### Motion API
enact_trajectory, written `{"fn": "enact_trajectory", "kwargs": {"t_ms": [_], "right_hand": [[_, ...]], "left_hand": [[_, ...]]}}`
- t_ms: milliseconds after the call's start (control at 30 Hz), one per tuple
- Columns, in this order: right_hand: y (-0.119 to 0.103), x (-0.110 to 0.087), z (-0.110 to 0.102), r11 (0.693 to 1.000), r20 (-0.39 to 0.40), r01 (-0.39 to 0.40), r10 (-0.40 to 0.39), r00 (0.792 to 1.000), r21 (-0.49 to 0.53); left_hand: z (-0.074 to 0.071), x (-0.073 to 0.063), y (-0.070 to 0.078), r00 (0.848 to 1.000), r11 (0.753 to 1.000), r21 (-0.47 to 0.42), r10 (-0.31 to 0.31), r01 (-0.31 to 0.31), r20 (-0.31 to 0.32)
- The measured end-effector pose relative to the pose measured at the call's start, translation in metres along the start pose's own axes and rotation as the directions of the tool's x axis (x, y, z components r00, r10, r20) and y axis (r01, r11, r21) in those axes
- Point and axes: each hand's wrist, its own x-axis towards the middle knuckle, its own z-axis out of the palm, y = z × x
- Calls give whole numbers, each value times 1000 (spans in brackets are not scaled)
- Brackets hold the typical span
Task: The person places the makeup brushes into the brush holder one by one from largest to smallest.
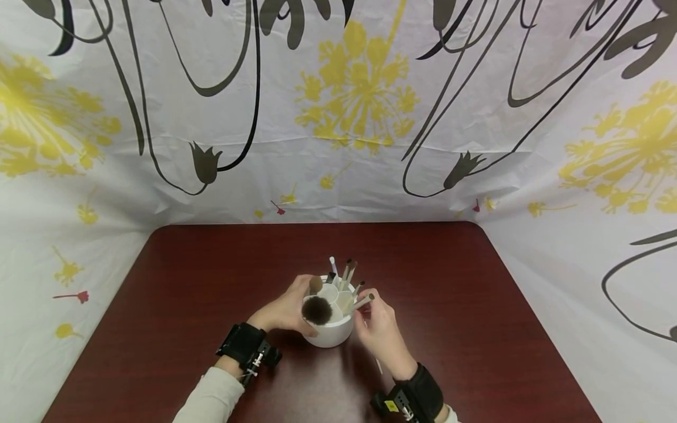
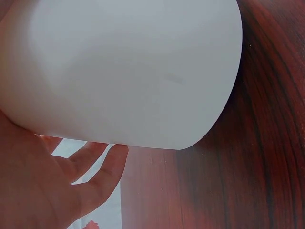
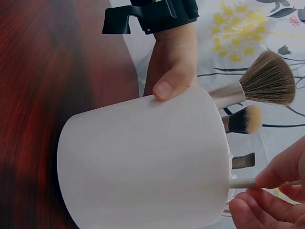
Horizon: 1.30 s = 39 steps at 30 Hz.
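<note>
A white round brush holder [image 1: 329, 336] with divided compartments stands on the table. My left hand [image 1: 285, 306] grips its left side, the thumb lying on the wall in the right wrist view. A large fluffy makeup brush [image 3: 269, 78] and a smaller tan-tipped brush [image 3: 248, 119] stick out of the top. At the right rim my right hand [image 1: 382, 333] pinches a thin pale brush handle [image 3: 243, 183] between thumb and fingers. The lower end of that brush is hidden inside the holder. In the left wrist view, the holder's smooth wall [image 2: 124, 71] fills most of the picture.
Several thin brushes [image 1: 347, 271] and a white-tipped stick [image 1: 332, 264] rise from the holder's back. The dark red wooden table [image 1: 238, 252] has rounded far corners. A white flower-patterned cloth [image 1: 338, 194] hangs behind it and along both sides.
</note>
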Motion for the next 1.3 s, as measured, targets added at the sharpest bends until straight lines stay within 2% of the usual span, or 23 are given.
{"fn": "enact_trajectory", "kwargs": {"t_ms": [100, 433, 700, 933, 1133, 1300], "right_hand": [[1, -1, 0, 1000, 7, 3, -3, 1000, -20], [2, -2, -5, 999, -42, 17, -19, 999, -35], [13, -2, -15, 995, -86, 35, -43, 995, -89], [25, -4, -15, 992, -16, -66, 65, 998, -111], [40, -12, -7, 972, 64, -160, 173, 983, -171], [53, -19, 1, 948, 79, -213, 237, 968, -235]], "left_hand": [[0, 1, 0, 1000, 1000, 3, 3, -3, -1], [1, 2, 0, 1000, 1000, 7, 0, 0, -1], [0, 1, 2, 1000, 1000, 4, -7, 7, -1], [-1, 1, 2, 1000, 1000, 3, -22, 22, 11], [0, 2, 0, 1000, 1000, 3, -28, 28, 6], [0, 2, 0, 999, 999, 11, -32, 32, 9]]}}
